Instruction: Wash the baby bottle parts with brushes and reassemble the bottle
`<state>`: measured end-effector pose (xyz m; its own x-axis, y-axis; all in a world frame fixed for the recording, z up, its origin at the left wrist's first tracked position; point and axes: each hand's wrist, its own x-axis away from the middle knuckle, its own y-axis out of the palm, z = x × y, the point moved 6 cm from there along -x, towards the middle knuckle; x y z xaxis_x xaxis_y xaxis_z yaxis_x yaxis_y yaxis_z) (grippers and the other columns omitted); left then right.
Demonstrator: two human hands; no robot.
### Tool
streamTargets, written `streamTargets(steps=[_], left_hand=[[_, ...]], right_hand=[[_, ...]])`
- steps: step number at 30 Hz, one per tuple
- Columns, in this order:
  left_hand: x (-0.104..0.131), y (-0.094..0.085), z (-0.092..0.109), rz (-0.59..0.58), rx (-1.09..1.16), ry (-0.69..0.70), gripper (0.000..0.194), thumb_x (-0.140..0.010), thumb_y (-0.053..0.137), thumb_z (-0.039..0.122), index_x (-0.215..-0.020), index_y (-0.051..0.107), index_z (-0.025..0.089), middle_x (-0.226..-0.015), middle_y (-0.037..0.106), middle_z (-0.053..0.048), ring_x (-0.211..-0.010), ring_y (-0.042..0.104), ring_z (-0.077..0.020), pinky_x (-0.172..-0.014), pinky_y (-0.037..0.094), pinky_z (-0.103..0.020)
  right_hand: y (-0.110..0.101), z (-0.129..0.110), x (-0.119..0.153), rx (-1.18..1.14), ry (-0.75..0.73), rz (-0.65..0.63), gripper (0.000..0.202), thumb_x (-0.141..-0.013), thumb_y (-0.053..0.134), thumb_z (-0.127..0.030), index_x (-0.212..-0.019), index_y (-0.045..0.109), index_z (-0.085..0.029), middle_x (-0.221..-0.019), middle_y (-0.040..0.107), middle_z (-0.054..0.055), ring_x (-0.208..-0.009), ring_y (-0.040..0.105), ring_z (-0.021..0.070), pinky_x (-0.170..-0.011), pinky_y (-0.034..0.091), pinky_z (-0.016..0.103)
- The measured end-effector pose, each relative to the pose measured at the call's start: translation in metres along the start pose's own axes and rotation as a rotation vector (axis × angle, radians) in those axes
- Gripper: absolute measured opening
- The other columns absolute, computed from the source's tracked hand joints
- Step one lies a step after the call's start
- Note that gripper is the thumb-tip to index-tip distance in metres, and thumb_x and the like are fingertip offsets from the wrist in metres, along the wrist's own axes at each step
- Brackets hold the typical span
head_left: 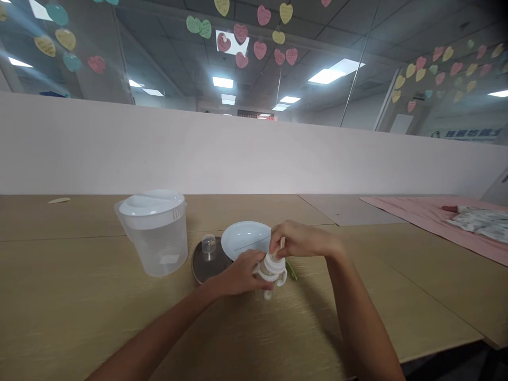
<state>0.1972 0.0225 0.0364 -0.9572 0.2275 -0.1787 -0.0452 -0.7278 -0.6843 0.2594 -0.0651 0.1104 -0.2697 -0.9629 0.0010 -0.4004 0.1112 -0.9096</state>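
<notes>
My left grip (243, 272) clamps the handled bottle (270, 268) | my right grip (296, 239) pinches its top (273, 263) | bottle over table (222, 338), near white plate (242, 233) | likely working the top; next needs steady left hold

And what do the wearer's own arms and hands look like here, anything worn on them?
The left hand and right hand are ungloved. Both forearms are bare as far as they show: no sleeve, watch or bracelet in view. The fingers show too small to rule out a thin ring.
</notes>
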Motion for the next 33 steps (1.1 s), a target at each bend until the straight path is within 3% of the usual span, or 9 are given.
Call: streamTargets(steps=[6,14,19,23,25,28,30,33], left_hand=[[0.0,0.005,-0.003,-0.052,0.187,0.018,0.052,-0.068,0.068,0.039,-0.113,0.051,0.018,-0.11,0.057,-0.006,-0.099,0.052,-0.0219,-0.084,0.042,-0.032],[0.0,0.001,0.0,-0.012,0.046,0.02,0.05,-0.068,0.067,0.044,-0.108,0.056,0.016,-0.104,0.059,-0.007,-0.093,0.053,-0.022,-0.081,0.042,-0.032],[0.0,-0.001,0.002,0.011,0.027,0.046,0.052,-0.066,0.069,0.042,-0.11,0.057,0.018,-0.106,0.06,-0.006,-0.094,0.054,-0.0224,-0.082,0.042,-0.032],[0.0,-0.004,0.006,0.032,0.023,0.093,0.054,-0.065,0.071,0.039,-0.113,0.056,0.021,-0.11,0.06,-0.004,-0.099,0.054,-0.0225,-0.087,0.04,-0.033],[0.0,-0.005,0.007,0.024,-0.005,0.098,0.05,-0.065,0.071,0.039,-0.11,0.057,0.021,-0.109,0.061,-0.003,-0.1,0.053,-0.023,-0.089,0.038,-0.033],[0.0,-0.007,0.003,0.019,-0.092,0.018,0.052,-0.061,0.073,0.043,-0.106,0.058,0.02,-0.108,0.059,-0.005,-0.101,0.051,-0.0257,-0.09,0.038,-0.037],[0.001,-0.008,-0.002,0.032,-0.139,-0.057,0.06,-0.057,0.074,0.044,-0.109,0.055,0.019,-0.111,0.056,-0.008,-0.102,0.05,-0.0278,-0.089,0.038,-0.039],[0.0,-0.009,-0.002,0.026,-0.158,-0.057,0.061,-0.057,0.074,0.042,-0.109,0.054,0.018,-0.111,0.055,-0.009,-0.104,0.049,-0.029,-0.088,0.039,-0.039]], right_hand=[[0.011,-0.003,-0.011,0.0,0.024,-0.002,0.012,-0.066,0.062,-0.015,-0.074,0.07,-0.017,-0.078,0.067,0.002,-0.07,0.058,0.0135,-0.059,0.041,0.021],[0.016,-0.005,-0.014,-0.015,-0.043,-0.068,0.027,-0.06,0.051,-0.001,-0.071,0.069,-0.018,-0.081,0.068,0.0,-0.076,0.059,0.0135,-0.058,0.041,0.019],[0.02,0.002,-0.018,-0.034,0.181,-0.058,0.009,-0.069,0.056,-0.019,-0.074,0.063,-0.017,-0.06,0.062,0.001,-0.052,0.057,0.0127,-0.046,0.038,0.02],[0.025,0.006,-0.019,-0.062,0.314,-0.063,0.017,-0.078,0.049,-0.031,-0.08,0.058,-0.016,-0.049,0.054,-0.001,-0.039,0.05,0.012,-0.041,0.036,0.022],[0.024,0.004,-0.017,-0.019,0.29,-0.058,0.021,-0.078,0.05,-0.037,-0.081,0.058,-0.017,-0.052,0.057,0.001,-0.042,0.051,0.0124,-0.043,0.036,0.023],[0.016,-0.004,-0.013,0.094,0.176,0.015,0.029,-0.069,0.062,-0.039,-0.091,0.058,-0.02,-0.075,0.064,0.003,-0.061,0.056,0.0145,-0.049,0.035,0.022],[0.015,-0.011,-0.012,0.157,0.102,0.044,0.035,-0.066,0.064,-0.032,-0.1,0.057,-0.023,-0.087,0.064,0.003,-0.07,0.057,0.0152,-0.052,0.035,0.021],[0.023,-0.019,-0.016,0.268,0.079,0.02,0.03,-0.071,0.054,-0.019,-0.101,0.056,-0.022,-0.084,0.064,0.004,-0.071,0.057,0.0157,-0.053,0.031,0.022]])
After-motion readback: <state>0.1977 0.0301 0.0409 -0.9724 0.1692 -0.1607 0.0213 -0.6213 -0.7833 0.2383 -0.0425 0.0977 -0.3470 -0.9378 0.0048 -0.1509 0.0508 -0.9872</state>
